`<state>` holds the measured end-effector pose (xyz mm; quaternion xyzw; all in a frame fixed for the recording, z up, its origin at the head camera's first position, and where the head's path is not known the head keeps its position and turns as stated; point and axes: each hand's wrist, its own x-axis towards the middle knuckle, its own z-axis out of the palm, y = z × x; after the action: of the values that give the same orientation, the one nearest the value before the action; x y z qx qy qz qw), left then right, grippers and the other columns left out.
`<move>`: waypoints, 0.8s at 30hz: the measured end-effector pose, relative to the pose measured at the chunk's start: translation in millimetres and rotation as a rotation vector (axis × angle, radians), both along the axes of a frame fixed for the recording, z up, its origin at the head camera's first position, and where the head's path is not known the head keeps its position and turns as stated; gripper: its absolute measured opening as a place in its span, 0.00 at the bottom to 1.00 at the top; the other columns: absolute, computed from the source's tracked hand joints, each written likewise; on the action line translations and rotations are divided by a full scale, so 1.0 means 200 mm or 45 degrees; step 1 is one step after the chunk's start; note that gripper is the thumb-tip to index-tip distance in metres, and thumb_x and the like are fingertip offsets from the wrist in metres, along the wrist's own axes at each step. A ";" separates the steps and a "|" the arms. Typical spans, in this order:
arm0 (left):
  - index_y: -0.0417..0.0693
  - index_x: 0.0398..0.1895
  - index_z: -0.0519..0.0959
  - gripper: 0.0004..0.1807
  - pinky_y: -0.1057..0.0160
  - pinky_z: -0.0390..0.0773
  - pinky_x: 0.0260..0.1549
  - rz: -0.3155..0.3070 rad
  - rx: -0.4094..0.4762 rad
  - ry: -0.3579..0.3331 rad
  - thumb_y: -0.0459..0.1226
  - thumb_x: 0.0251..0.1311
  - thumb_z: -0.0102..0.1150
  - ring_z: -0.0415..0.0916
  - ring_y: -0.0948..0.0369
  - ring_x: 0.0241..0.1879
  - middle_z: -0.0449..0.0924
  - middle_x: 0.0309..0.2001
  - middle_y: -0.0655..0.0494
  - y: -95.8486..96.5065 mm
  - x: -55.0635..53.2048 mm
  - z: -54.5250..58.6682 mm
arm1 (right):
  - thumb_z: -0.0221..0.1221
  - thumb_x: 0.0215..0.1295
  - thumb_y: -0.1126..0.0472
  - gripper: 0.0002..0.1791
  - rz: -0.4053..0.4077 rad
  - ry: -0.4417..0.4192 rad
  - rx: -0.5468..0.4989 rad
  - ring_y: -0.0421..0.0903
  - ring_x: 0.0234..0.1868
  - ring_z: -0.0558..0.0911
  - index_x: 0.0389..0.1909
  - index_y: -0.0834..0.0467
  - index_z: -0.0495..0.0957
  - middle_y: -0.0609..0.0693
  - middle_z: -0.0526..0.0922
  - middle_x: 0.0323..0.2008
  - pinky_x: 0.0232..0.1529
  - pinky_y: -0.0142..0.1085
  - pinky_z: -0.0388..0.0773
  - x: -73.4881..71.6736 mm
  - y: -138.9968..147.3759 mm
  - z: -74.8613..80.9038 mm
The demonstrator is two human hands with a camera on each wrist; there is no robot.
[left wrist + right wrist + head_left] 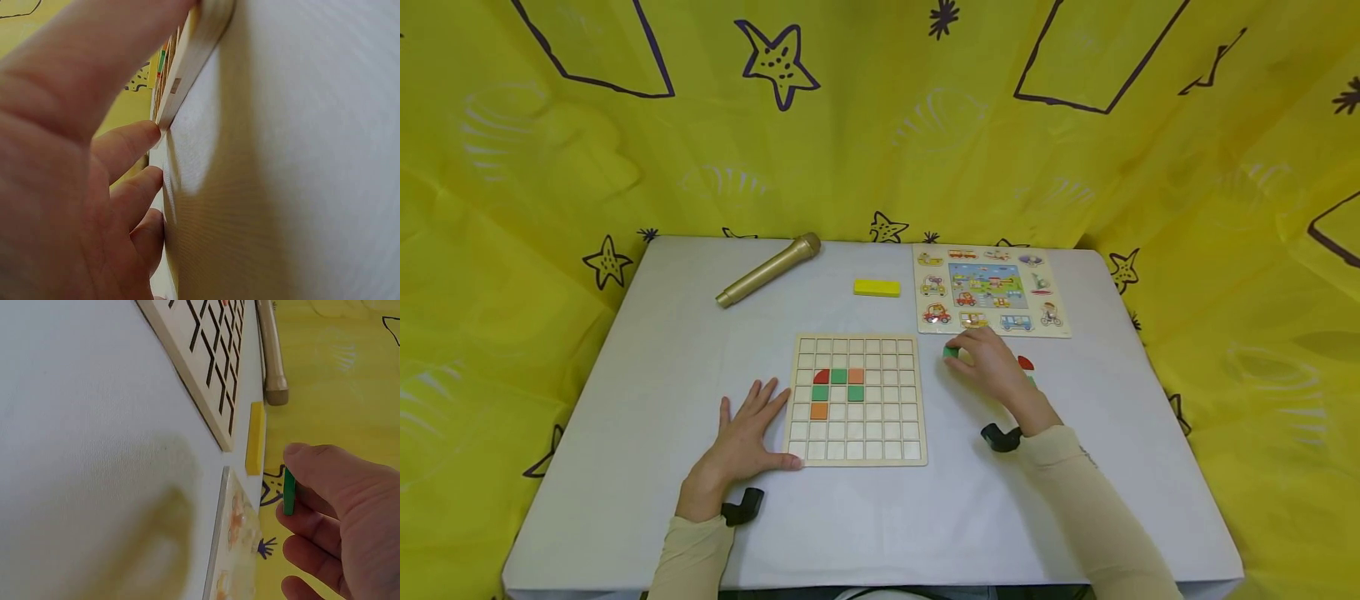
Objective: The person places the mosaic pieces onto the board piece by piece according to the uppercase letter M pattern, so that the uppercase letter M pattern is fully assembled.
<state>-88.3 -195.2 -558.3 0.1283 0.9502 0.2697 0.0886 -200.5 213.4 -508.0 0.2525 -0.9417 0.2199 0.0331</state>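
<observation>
A wooden grid board (880, 433) lies on the white table, with several red, green and orange tiles in its cells. My left hand (737, 442) has its fingers spread, thumb and fingertips touching the board's left edge; in the left wrist view the thumb (106, 69) reaches up to that edge. Right of the board, my right hand (988, 367) pinches a green tile (289, 490) between thumb and fingers, above the table. A red quarter-round tile (1026, 363) and a partly hidden green tile (1031, 381) lie beyond the right wrist.
A picture puzzle board (1060, 283) with vehicle pictures lies at the back right. A yellow block (877, 288) and a gold microphone (767, 271) lie behind the grid. Yellow patterned cloth (880, 125) hangs behind and beside the table.
</observation>
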 end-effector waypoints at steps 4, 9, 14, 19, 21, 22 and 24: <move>0.47 0.75 0.59 0.66 0.32 0.24 0.62 0.001 0.010 0.002 0.65 0.30 0.76 0.33 0.46 0.75 0.45 0.77 0.45 0.00 0.00 0.00 | 0.68 0.61 0.58 0.13 0.030 -0.008 0.010 0.53 0.49 0.75 0.44 0.61 0.85 0.52 0.83 0.42 0.56 0.47 0.69 0.00 -0.07 0.01; 0.47 0.75 0.59 0.66 0.32 0.24 0.62 -0.004 0.011 0.007 0.65 0.31 0.76 0.34 0.46 0.75 0.45 0.77 0.44 0.00 0.00 0.00 | 0.68 0.61 0.57 0.13 0.056 -0.034 0.016 0.52 0.49 0.74 0.44 0.60 0.85 0.52 0.83 0.44 0.57 0.47 0.68 0.01 -0.17 0.01; 0.46 0.74 0.60 0.65 0.31 0.25 0.61 -0.001 0.018 0.037 0.64 0.31 0.76 0.35 0.44 0.75 0.46 0.76 0.43 -0.01 0.00 0.00 | 0.68 0.62 0.57 0.12 0.114 -0.029 0.027 0.49 0.47 0.74 0.43 0.58 0.85 0.50 0.83 0.43 0.53 0.43 0.71 0.01 -0.26 0.01; 0.46 0.75 0.60 0.65 0.31 0.25 0.61 0.002 0.015 0.029 0.63 0.31 0.76 0.35 0.45 0.75 0.46 0.76 0.44 0.00 0.00 0.01 | 0.68 0.61 0.56 0.13 0.188 -0.032 0.036 0.47 0.45 0.74 0.44 0.59 0.85 0.49 0.83 0.42 0.50 0.41 0.72 0.02 -0.34 0.00; 0.46 0.75 0.60 0.65 0.31 0.25 0.61 0.002 0.016 0.026 0.63 0.32 0.76 0.35 0.45 0.75 0.46 0.76 0.44 0.00 0.00 0.01 | 0.68 0.61 0.57 0.13 0.222 -0.024 0.029 0.47 0.45 0.75 0.44 0.59 0.85 0.49 0.82 0.42 0.50 0.41 0.72 0.02 -0.37 0.00; 0.46 0.75 0.60 0.65 0.31 0.25 0.61 0.000 0.014 0.024 0.63 0.32 0.76 0.35 0.45 0.75 0.46 0.76 0.44 0.00 0.00 0.01 | 0.68 0.61 0.57 0.13 0.234 -0.018 0.032 0.47 0.45 0.75 0.44 0.59 0.85 0.49 0.82 0.42 0.50 0.41 0.72 0.02 -0.38 -0.01; 0.46 0.75 0.59 0.65 0.32 0.25 0.62 -0.002 0.012 0.022 0.63 0.32 0.76 0.35 0.45 0.75 0.46 0.76 0.44 0.00 0.00 0.01 | 0.68 0.61 0.57 0.13 0.257 -0.011 0.030 0.47 0.46 0.75 0.44 0.58 0.85 0.49 0.82 0.43 0.50 0.41 0.72 0.03 -0.40 -0.02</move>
<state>-87.6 -195.4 -556.9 0.1319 0.9495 0.2731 0.0799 -195.3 133.9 -511.4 0.3455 -0.9142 0.2120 0.0036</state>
